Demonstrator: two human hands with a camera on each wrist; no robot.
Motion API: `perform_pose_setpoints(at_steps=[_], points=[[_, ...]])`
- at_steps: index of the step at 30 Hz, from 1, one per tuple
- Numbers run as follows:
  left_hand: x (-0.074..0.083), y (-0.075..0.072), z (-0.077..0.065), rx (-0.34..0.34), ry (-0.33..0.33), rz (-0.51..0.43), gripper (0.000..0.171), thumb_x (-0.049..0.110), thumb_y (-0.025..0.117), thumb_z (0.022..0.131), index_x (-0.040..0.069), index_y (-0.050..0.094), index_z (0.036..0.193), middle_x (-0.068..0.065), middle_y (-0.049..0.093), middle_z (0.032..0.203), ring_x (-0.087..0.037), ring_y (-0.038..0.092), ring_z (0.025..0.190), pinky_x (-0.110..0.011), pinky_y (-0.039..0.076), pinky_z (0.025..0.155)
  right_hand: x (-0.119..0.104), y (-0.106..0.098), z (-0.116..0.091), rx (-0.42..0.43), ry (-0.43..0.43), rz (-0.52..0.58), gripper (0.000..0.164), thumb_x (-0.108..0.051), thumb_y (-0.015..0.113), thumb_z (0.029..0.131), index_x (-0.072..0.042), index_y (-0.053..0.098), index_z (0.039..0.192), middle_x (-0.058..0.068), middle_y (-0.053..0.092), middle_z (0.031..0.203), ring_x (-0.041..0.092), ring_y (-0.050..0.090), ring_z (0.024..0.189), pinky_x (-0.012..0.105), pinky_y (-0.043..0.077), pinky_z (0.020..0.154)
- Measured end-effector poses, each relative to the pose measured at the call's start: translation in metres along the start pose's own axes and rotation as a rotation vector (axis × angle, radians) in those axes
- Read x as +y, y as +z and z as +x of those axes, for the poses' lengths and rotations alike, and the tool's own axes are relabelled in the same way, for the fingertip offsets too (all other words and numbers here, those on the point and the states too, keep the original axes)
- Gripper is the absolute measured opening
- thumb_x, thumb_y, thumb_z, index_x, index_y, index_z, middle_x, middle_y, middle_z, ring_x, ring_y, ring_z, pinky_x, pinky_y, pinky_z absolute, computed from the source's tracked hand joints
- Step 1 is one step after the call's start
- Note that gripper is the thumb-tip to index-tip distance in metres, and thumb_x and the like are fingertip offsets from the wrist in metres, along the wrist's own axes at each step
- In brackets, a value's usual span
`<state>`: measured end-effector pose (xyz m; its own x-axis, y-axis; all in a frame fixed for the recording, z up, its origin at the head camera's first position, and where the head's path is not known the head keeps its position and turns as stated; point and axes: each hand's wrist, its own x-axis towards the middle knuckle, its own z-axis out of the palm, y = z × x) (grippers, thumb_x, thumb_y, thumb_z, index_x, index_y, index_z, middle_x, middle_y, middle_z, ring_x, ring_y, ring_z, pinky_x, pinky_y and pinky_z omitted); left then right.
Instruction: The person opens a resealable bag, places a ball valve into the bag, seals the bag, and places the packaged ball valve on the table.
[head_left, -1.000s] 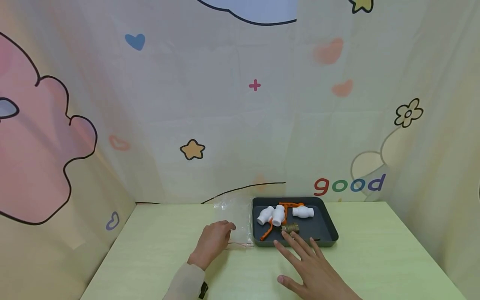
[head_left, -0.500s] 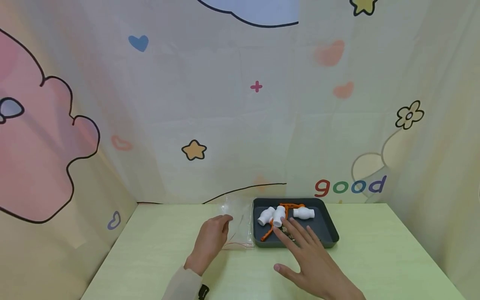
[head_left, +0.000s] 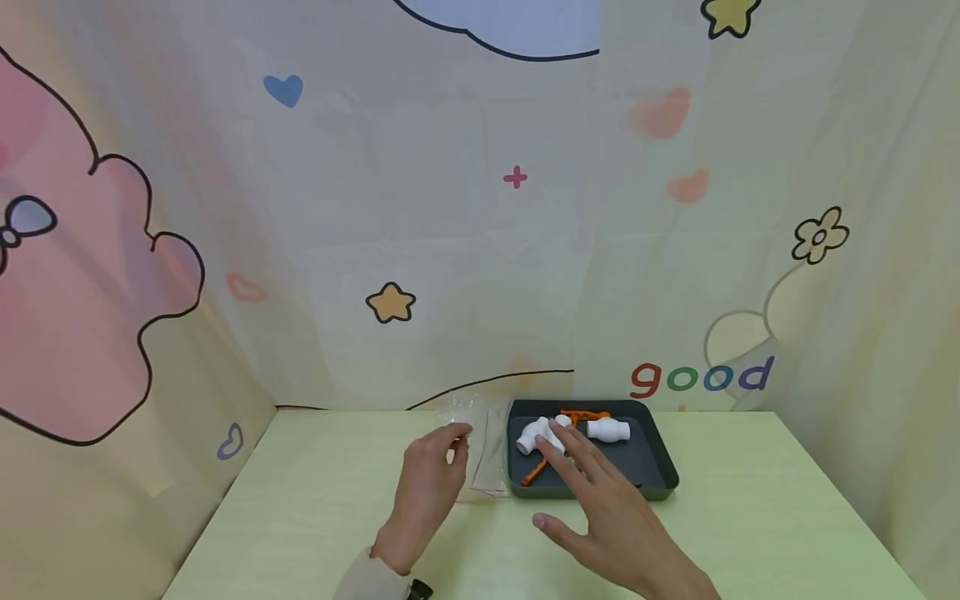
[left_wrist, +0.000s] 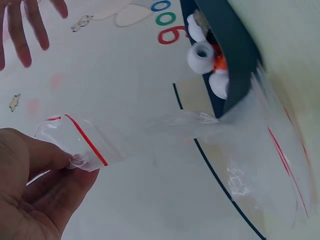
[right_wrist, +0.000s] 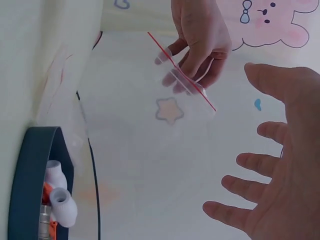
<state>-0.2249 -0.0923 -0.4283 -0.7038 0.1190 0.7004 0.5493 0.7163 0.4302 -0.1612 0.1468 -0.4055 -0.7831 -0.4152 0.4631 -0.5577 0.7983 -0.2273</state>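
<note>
In the head view my left hand (head_left: 429, 483) is raised at the left of the tray. Its thumb and fingertips pinch the edge of a clear zip-lock bag (left_wrist: 90, 142) with a red strip, best seen in the left wrist view. My right hand (head_left: 618, 521), fingers spread and holding nothing, hovers before the dark grey tray (head_left: 663, 475) and covers part of its contents. More clear zip-lock bags (left_wrist: 275, 155) with red lines lie against the tray's left side.
Inside the tray are several white valve-like fittings (head_left: 608, 430), orange handle-shaped parts (head_left: 585, 415) and a metal threaded fitting (right_wrist: 45, 222). A printed curtain (head_left: 450, 208) hangs behind the pale green table (head_left: 300, 517).
My left hand has come up a little from the bags, with one pinched in its fingers. The right hand has shifted slightly left, now hiding the metal fitting in the head view.
</note>
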Motion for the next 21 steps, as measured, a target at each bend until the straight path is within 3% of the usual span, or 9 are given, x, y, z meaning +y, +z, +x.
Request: perform_pose_setpoints(at_steps=[7,14,21], points=[[0.021,-0.003,0.001,0.06,-0.01,-0.068,0.017,-0.005,0.071,0.083,0.004,0.073,0.097,-0.008,0.076,0.09,-0.013,0.072,0.075,-0.028,0.059,0.065,-0.01,-0.004,0.003,0.06,-0.002,0.039,0.086,-0.047,0.073,0.085,-0.036,0.024,0.155,-0.006,0.026,0.162,0.024,0.036,0.145,0.048,0.053,0.096],[0.035,0.0,-0.001,0.094,-0.036,-0.148,0.018,-0.006,0.071,0.082,0.005,0.073,0.096,-0.006,0.076,0.089,-0.013,0.073,0.076,-0.012,0.051,0.054,-0.017,-0.002,0.007,0.104,0.04,0.131,0.085,-0.038,0.076,0.084,-0.034,0.028,0.154,-0.004,0.037,0.157,0.023,0.049,0.136,0.048,0.054,0.095],[0.044,0.005,-0.003,0.134,-0.044,-0.206,0.018,-0.006,0.071,0.082,0.007,0.073,0.095,-0.005,0.076,0.089,-0.012,0.073,0.073,-0.01,0.05,0.053,-0.022,0.006,0.009,0.255,0.044,0.127,0.074,-0.03,0.08,0.08,-0.025,0.046,0.145,-0.003,0.052,0.144,0.019,0.059,0.125,0.041,0.056,0.091]])
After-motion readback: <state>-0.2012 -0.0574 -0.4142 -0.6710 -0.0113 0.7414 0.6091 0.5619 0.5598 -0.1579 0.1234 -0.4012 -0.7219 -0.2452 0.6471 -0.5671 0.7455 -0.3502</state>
